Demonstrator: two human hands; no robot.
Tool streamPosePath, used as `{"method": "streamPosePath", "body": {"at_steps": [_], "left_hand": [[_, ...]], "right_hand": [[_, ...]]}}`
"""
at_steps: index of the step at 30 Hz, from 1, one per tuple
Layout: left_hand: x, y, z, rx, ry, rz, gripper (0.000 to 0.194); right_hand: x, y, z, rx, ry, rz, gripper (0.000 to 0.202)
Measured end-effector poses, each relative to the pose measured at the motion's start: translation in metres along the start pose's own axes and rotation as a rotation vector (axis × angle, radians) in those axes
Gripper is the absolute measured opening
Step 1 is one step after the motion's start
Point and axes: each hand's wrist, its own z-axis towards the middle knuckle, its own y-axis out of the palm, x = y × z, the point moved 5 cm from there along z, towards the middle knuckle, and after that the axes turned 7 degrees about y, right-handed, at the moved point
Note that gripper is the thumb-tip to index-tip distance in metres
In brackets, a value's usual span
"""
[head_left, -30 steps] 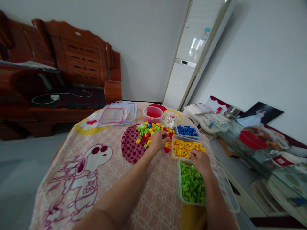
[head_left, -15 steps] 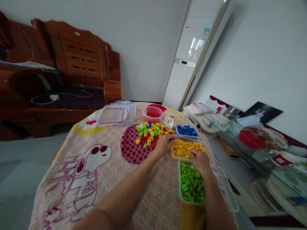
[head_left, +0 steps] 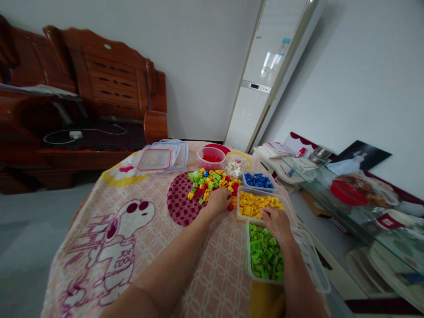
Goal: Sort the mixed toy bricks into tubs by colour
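My left hand [head_left: 220,201] rests at the near right edge of a mixed pile of toy bricks [head_left: 209,180] in yellow, green, red and blue. Its fingers are curled together, and what they pinch is too small to tell. Over the right part of a clear box of yellow bricks [head_left: 253,206] is my right hand [head_left: 273,218], fingers closed, their contents hidden. Nearer to me stands a box of green bricks [head_left: 265,254], partly behind my right forearm. Blue bricks [head_left: 259,180] fill a smaller box beyond the yellow one. White bricks [head_left: 233,168] lie heaped beside the pile.
A round tub [head_left: 211,158] with red bricks stands behind the pile. Flat lids [head_left: 154,159] are stacked at the back left, and another clear lid [head_left: 319,265] lies at the right edge. A glass shelf [head_left: 351,212] with household items runs along the right.
My left hand has moved left, from the rim of the yellow box to the mixed pile, uncovering red and yellow bricks beside the box. My right hand has stayed nearly still.
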Motion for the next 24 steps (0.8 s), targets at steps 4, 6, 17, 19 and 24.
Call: {"method": "streamPosePath", "body": {"at_steps": [4,6,17,19,24], "left_hand": [[-0.003,0.002,0.002,-0.017,0.011,-0.021,0.016],[-0.006,0.002,0.003,-0.014,0.013,-0.050,0.015],[-0.008,-0.005,0.005,0.110,0.044,-0.291,0.021],[-0.009,-0.010,0.006,0.162,0.033,-0.388,0.020],[0.008,-0.018,0.007,0.244,0.107,-0.657,0.016]], "right_hand": [[0.000,0.000,0.000,0.009,-0.007,-0.008,0.028],[0.000,0.000,0.000,0.007,-0.002,-0.006,0.028],[0.000,-0.001,0.000,-0.020,0.010,-0.001,0.028],[0.000,-0.002,0.000,-0.021,0.016,0.000,0.028],[-0.002,-0.004,-0.001,-0.020,0.014,-0.003,0.029]]}}
